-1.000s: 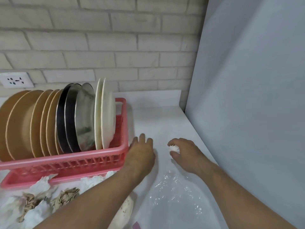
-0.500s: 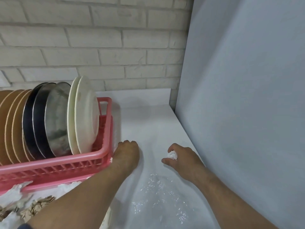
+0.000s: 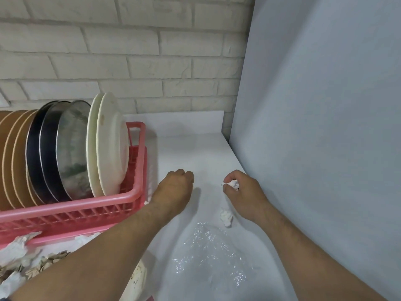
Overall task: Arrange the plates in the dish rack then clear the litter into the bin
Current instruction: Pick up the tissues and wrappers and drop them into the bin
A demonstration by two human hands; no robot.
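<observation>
A pink dish rack at the left holds brown plates, dark metal plates and two white plates, all standing on edge. My left hand is a closed fist on the white counter just right of the rack; whether it holds anything is hidden. My right hand pinches a small white paper scrap. Another crumpled white scrap lies on the counter under that wrist. Clear plastic wrap lies nearer me.
Crumpled white and brown paper litter lies in front of the rack at the lower left. A grey panel walls off the right side. A white brick wall stands behind the counter.
My left hand's fingers have curled from flat into a fist beside the rack. My right hand keeps its scrap. A second scrap now shows under my right wrist. The view has shifted right.
</observation>
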